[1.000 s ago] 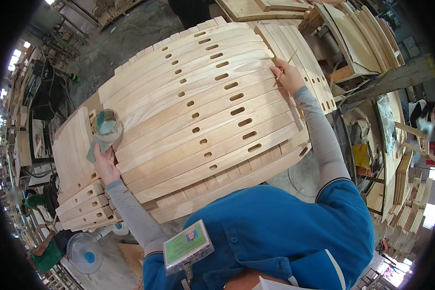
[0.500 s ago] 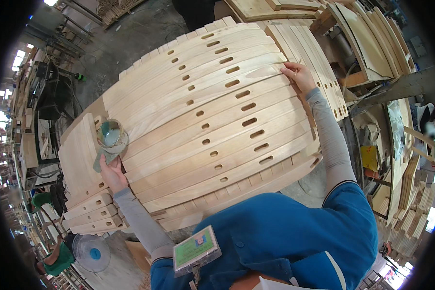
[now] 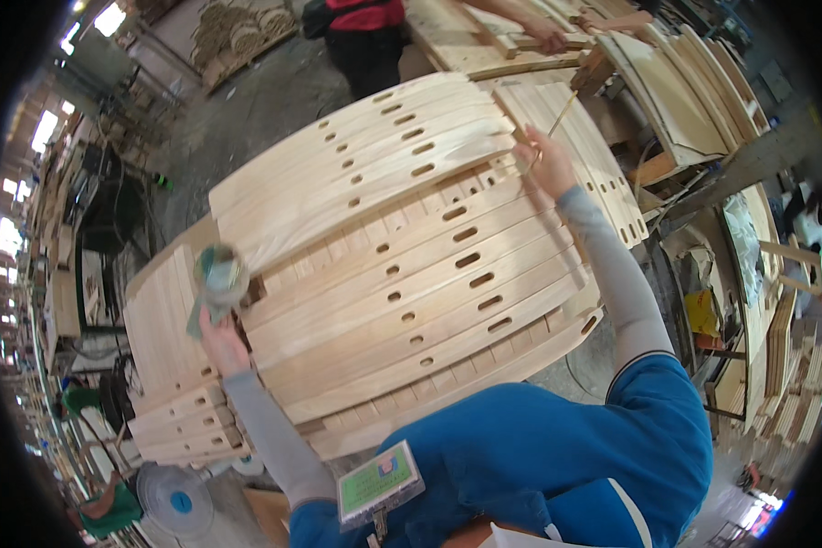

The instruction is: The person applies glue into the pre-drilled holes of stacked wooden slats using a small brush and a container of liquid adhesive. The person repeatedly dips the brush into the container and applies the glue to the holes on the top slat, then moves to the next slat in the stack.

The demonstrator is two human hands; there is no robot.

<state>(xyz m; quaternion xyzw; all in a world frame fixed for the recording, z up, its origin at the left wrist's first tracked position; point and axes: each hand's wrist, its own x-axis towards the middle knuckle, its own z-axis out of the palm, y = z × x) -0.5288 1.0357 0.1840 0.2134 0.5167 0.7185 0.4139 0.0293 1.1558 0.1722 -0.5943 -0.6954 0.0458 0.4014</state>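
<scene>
Pale wooden slats with slots and small holes lie side by side in front of me. An upper group of slats is parted from a lower group of slats, and another layer shows in the gap. At the far right end of the slats, my right hand is closed on a thin stick that points up and away. My left hand, blurred, is closed on a flat grey-green piece at the left. Right beside it stands a stained cup with pale contents.
More slats are stacked at the left, and others lie at the right behind my hand. A person in red and black stands beyond the stack. Another person's hand rests at a far workbench. A fan stands lower left.
A gap has opened between the upper and lower slats, baring the layer beneath. My right hand has left the slat end, and its stick now points up. The view has shifted; a person shows beyond.
</scene>
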